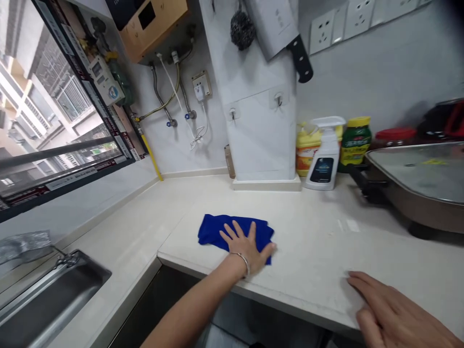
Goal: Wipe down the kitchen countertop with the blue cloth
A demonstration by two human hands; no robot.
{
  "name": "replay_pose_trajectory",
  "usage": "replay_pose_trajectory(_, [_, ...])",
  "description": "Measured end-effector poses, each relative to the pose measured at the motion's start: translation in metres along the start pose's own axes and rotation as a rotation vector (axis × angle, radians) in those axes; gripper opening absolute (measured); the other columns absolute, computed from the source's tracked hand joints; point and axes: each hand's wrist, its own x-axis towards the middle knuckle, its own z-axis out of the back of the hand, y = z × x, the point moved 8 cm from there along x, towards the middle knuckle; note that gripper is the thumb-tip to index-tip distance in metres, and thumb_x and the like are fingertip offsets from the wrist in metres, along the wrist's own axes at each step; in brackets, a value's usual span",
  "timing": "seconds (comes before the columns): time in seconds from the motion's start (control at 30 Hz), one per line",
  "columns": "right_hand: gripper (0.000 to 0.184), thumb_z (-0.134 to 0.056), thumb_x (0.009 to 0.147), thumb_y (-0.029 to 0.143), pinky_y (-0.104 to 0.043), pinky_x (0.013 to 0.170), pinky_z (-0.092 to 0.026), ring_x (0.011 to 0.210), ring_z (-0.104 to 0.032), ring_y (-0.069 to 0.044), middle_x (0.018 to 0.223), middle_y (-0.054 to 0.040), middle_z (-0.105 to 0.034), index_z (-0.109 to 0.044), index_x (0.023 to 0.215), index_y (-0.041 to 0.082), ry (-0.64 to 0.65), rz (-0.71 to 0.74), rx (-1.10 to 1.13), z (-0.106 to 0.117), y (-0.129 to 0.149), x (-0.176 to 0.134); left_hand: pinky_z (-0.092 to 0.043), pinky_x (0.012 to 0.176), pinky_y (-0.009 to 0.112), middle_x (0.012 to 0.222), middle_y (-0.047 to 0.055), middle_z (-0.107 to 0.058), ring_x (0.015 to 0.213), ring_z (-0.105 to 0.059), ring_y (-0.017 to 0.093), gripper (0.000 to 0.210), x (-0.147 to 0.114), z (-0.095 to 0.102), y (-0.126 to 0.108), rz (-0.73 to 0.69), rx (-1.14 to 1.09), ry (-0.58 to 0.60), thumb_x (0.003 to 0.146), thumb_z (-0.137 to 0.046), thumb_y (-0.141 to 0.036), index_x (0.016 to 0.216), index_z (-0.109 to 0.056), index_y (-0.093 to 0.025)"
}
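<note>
A folded blue cloth point(213, 232) lies on the white countertop point(308, 270), close to the inner corner. My left hand point(247, 245) is flat on the cloth's right part, palm down, with fingers spread and a bangle at the wrist. Its thumb reaches just past the cloth's right edge. At the lower right, my right hand point(389, 309) is over the counter's front edge with nothing visible in it. Its fingers are stretched out and its thumb is apart. Whether its fingertips touch the counter I cannot tell.
A metal sink point(61, 299) is at the lower left. At the back right stand a white spray bottle point(324, 157), a green jar point(355, 142) and an electric pan with a glass lid point(416, 186). A cleaver point(277, 31) and steel scrubber point(242, 30) hang on the pillar point(259, 145).
</note>
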Motion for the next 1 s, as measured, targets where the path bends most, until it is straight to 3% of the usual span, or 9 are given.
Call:
replay_pose_trajectory(0.1, [0.042, -0.042, 0.088, 0.030, -0.045, 0.100, -0.048, 0.107, -0.063, -0.027, 0.129, -0.0066, -0.062, -0.059, 0.125, 0.019, 0.016, 0.035, -0.110, 0.007, 0.013, 0.006, -0.001, 0.107, 0.081, 0.161, 0.018, -0.010, 0.142, 0.004, 0.057, 0.101, -0.039, 0.000, -0.065, -0.228, -0.074, 0.058, 0.074, -0.027, -0.091, 0.155, -0.018, -0.031])
replay_pose_trajectory(0.2, [0.039, -0.040, 0.092, 0.029, -0.042, 0.096, -0.050, 0.108, -0.063, -0.025, 0.127, -0.0058, -0.063, -0.058, 0.125, 0.020, 0.019, 0.056, -0.164, 0.011, 0.017, 0.008, -0.018, 0.109, 0.076, 0.155, 0.017, -0.032, 0.142, -0.018, 0.053, 0.089, -0.069, 0.014, -0.092, -0.367, -0.114, 0.128, 0.078, -0.027, -0.088, 0.152, -0.029, -0.037])
replay_pose_trajectory(0.3, [0.039, -0.040, 0.094, 0.026, -0.041, 0.100, -0.048, 0.111, -0.062, -0.023, 0.129, -0.0051, -0.062, -0.056, 0.128, 0.019, 0.012, 0.063, -0.191, 0.014, 0.019, 0.009, -0.023, 0.117, 0.061, 0.144, 0.013, -0.051, 0.139, -0.039, 0.036, 0.068, -0.067, 0.040, -0.080, -0.424, -0.098, -0.060, 0.094, -0.025, -0.067, 0.153, -0.030, -0.032])
replay_pose_trajectory(0.37, [0.040, -0.040, 0.094, 0.025, -0.041, 0.103, -0.046, 0.114, -0.061, -0.022, 0.131, -0.0053, -0.061, -0.055, 0.131, 0.019, 0.006, 0.061, -0.203, 0.017, 0.022, 0.010, -0.015, 0.121, 0.058, 0.154, 0.009, -0.039, 0.146, -0.027, 0.031, 0.062, -0.051, 0.043, -0.059, -0.436, -0.052, -0.136, 0.099, -0.026, -0.058, 0.154, -0.027, -0.030])
replay_pose_trajectory(0.47, [0.041, -0.041, 0.094, 0.024, -0.040, 0.105, -0.044, 0.115, -0.060, -0.021, 0.132, -0.0053, -0.060, -0.054, 0.132, 0.018, 0.008, 0.052, -0.208, 0.017, 0.024, 0.013, -0.014, 0.121, 0.060, 0.161, 0.003, -0.023, 0.149, -0.014, 0.031, 0.060, -0.018, 0.025, -0.017, -0.381, 0.007, 0.010, 0.100, -0.026, -0.056, 0.153, -0.027, -0.030])
replay_pose_trajectory(0.6, [0.038, -0.042, 0.093, 0.023, -0.042, 0.106, -0.045, 0.117, -0.059, -0.022, 0.132, -0.0061, -0.060, -0.058, 0.128, 0.018, 0.037, 0.038, -0.195, 0.014, 0.023, 0.011, -0.007, 0.123, 0.056, 0.162, -0.003, -0.017, 0.150, -0.010, 0.025, 0.059, 0.008, 0.025, 0.012, -0.498, 0.033, 0.069, 0.101, -0.021, -0.057, 0.154, -0.022, -0.033])
replay_pose_trajectory(0.8, [0.035, -0.040, 0.094, 0.027, -0.043, 0.095, -0.054, 0.113, -0.061, -0.024, 0.125, -0.0095, -0.063, -0.062, 0.120, 0.020, 0.107, -0.026, -0.009, 0.013, 0.018, 0.028, -0.007, 0.123, 0.057, 0.162, 0.005, -0.013, 0.150, -0.005, 0.028, 0.063, 0.011, 0.031, 0.017, -0.427, 0.133, -0.019, 0.101, -0.025, -0.054, 0.155, -0.019, -0.023])
replay_pose_trajectory(0.9, [0.038, -0.033, 0.096, 0.024, -0.036, 0.098, -0.053, 0.116, -0.060, -0.021, 0.128, -0.0104, -0.061, -0.061, 0.123, 0.019, 0.227, -0.002, 0.176, -0.004, 0.046, 0.064, -0.014, 0.123, 0.053, 0.161, 0.008, -0.014, 0.150, -0.008, 0.026, 0.065, 0.002, 0.022, 0.005, -0.455, 0.099, -0.043, 0.101, -0.021, -0.054, 0.156, -0.017, -0.019])
replay_pose_trajectory(1.0, [0.045, -0.036, 0.095, 0.026, -0.043, 0.116, -0.036, 0.135, -0.044, -0.026, 0.139, -0.0144, -0.053, -0.056, 0.132, 0.011, 0.359, 0.081, 0.192, -0.037, 0.088, 0.099, -0.016, 0.123, 0.053, 0.161, 0.005, -0.016, 0.150, -0.010, 0.025, 0.058, -0.001, 0.013, -0.001, -0.447, 0.129, -0.040, 0.102, -0.020, -0.047, 0.155, -0.022, -0.022])
